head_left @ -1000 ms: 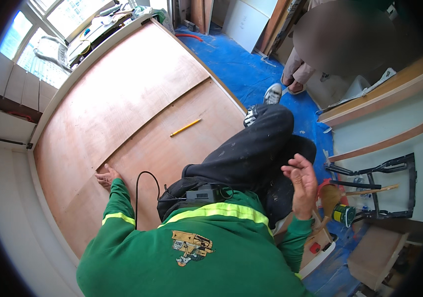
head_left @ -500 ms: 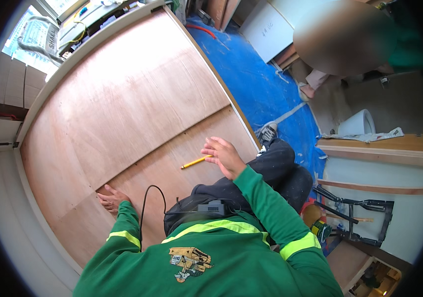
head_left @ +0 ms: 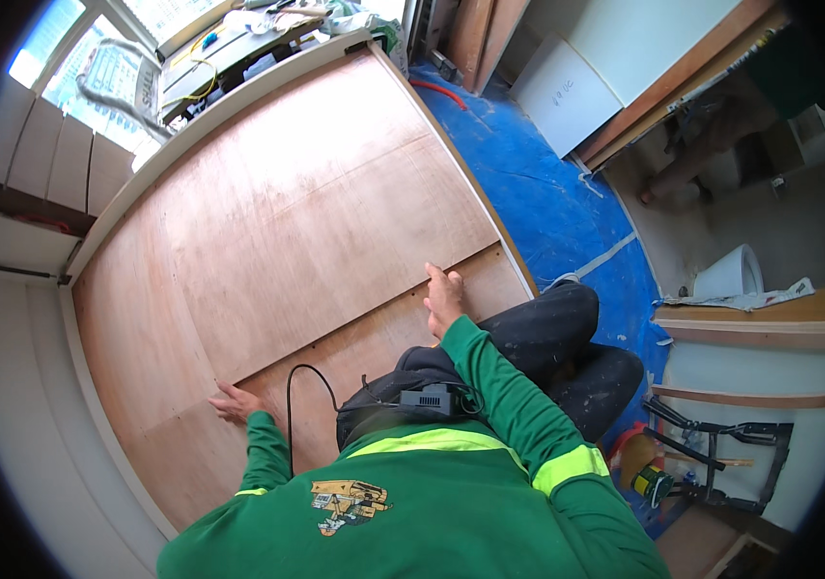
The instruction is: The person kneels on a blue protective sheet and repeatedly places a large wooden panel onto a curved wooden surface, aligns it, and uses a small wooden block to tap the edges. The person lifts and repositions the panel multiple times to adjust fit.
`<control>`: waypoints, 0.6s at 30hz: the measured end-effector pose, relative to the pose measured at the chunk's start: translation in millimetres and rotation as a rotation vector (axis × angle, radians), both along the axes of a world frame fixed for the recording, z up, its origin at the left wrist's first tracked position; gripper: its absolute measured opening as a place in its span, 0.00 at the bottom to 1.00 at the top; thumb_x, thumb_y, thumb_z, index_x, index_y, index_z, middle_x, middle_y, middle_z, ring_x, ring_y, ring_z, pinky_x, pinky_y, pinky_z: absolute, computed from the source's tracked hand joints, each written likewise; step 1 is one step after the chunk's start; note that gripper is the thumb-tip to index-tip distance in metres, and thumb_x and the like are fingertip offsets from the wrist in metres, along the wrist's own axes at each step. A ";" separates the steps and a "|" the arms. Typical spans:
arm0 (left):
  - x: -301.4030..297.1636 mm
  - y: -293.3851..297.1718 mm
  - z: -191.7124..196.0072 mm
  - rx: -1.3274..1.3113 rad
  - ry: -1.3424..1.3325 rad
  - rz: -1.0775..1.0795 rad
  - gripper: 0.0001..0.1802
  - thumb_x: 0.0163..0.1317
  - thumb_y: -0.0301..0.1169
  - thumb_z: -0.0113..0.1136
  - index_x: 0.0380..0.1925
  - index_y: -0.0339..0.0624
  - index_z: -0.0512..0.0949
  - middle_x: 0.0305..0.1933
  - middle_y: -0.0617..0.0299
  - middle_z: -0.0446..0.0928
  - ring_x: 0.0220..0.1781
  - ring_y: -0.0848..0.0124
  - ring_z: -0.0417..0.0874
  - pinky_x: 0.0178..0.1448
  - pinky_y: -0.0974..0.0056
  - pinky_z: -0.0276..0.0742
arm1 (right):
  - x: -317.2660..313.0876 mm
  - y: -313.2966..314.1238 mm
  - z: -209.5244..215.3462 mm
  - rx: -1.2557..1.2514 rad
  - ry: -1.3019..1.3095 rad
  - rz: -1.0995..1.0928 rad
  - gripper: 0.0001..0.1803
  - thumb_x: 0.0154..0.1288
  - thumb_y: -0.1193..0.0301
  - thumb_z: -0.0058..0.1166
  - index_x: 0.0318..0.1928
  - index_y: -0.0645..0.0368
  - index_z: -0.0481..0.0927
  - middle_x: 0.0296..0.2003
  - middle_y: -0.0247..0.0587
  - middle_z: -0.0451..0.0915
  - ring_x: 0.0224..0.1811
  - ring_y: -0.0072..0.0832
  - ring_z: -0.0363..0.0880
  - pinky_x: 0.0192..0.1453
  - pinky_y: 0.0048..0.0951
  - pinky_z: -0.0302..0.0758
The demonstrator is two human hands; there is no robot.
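Across the low platform lies a large plywood sheet (head_left: pixel 287 203), its near straight edge resting on a second plywood surface (head_left: pixel 364 343). Beside that sheet's near-left corner, my left hand (head_left: pixel 236 402) lies with fingers spread on the wood, holding nothing. My right hand (head_left: pixel 445 301) is at the sheet's near edge toward the right, fingers stretched out and apart. Nothing shows in its grasp, though its palm side is partly hidden.
A pale rim (head_left: pixel 123 207) borders the platform. Blue sheeting (head_left: pixel 547 183) covers the floor at right, beside a white panel (head_left: pixel 567 96). A white bucket-like container (head_left: pixel 729 272) stands beyond. A black folding frame (head_left: pixel 721 454) lies lower right. Another person is partly visible at upper right.
My right hand has moved to the sheet's near edge. The yellow pencil seen at its fingers no longer shows. My left hand stays near the corner, while the whole view has shifted.
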State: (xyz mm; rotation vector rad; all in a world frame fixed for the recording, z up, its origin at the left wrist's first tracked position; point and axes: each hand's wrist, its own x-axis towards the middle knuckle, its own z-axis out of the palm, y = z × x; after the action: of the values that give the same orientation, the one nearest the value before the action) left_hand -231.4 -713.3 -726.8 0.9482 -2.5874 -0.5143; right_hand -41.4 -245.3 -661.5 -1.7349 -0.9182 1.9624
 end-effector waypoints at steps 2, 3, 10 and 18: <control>-30.2 -2.2 7.1 -0.021 -0.117 -0.019 0.48 0.75 0.72 0.45 0.80 0.47 0.66 0.77 0.40 0.68 0.78 0.41 0.67 0.79 0.37 0.64 | -16.0 -8.8 -4.1 0.021 -0.047 -0.015 0.49 0.68 0.51 0.66 0.77 0.64 0.58 0.75 0.52 0.64 0.72 0.40 0.64 0.71 0.48 0.67; -43.0 3.3 11.3 -0.028 -0.172 -0.040 0.49 0.75 0.72 0.44 0.79 0.46 0.68 0.77 0.39 0.67 0.78 0.41 0.66 0.79 0.37 0.64 | -16.8 -6.5 -11.7 0.012 -0.032 -0.041 0.49 0.67 0.51 0.66 0.77 0.64 0.58 0.76 0.53 0.63 0.73 0.41 0.64 0.71 0.49 0.67; -119.0 8.6 28.3 0.147 -0.553 -0.197 0.54 0.73 0.75 0.43 0.76 0.35 0.72 0.83 0.37 0.62 0.84 0.43 0.63 0.84 0.41 0.60 | -31.0 0.2 50.1 -0.241 0.127 -0.378 0.41 0.62 0.53 0.68 0.72 0.48 0.68 0.71 0.51 0.65 0.65 0.43 0.67 0.60 0.55 0.72; -150.1 -51.0 66.5 1.081 -0.684 -0.471 0.58 0.71 0.75 0.53 0.79 0.31 0.65 0.81 0.48 0.70 0.79 0.54 0.73 0.85 0.55 0.65 | -22.6 5.5 31.3 -0.382 0.281 -0.462 0.29 0.64 0.52 0.70 0.62 0.43 0.75 0.58 0.38 0.74 0.58 0.37 0.72 0.53 0.51 0.78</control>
State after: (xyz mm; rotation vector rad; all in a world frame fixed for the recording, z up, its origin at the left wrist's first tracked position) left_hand -381.5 -764.3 -660.3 0.8426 -3.0922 -2.1937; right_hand -64.0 -239.7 -630.2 -1.6080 -0.0346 2.0649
